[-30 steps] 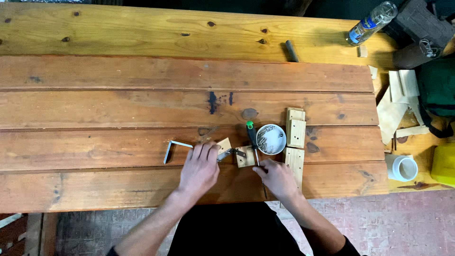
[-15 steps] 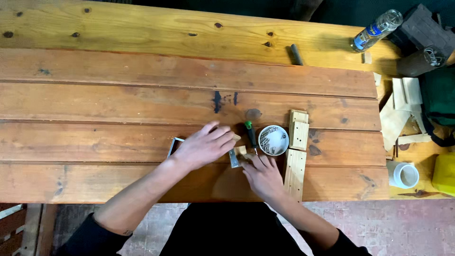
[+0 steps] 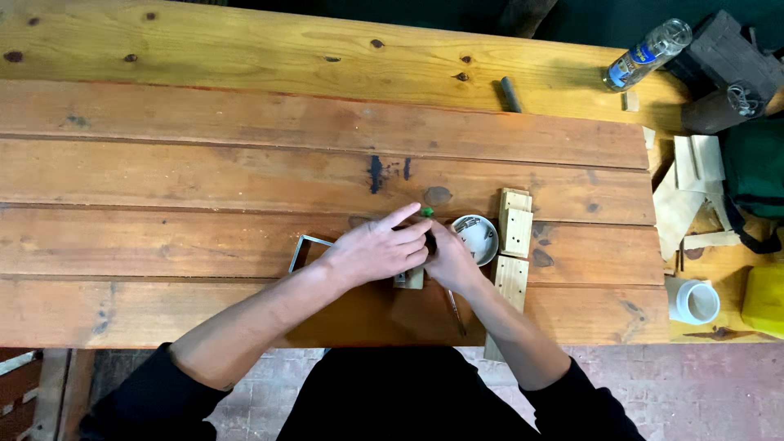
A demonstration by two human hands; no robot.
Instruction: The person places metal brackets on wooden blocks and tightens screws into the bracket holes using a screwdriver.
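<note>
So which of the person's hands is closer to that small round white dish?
The right hand. It sits right beside the dish, at its left edge; the left hand lies farther left, beyond the right one.

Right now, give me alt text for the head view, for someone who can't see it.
Seen from above, the left hand and right hand meet over a small wooden block and a green-tipped tool on a plank workbench. Beside them sit a small round tin and wooden strips.

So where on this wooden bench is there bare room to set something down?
The left half of the plank workbench, left of the bent metal bracket, is bare, as is the far plank up to the short dark rod. It is crowded around both hands, the small white dish and the pale wooden blocks.
</note>
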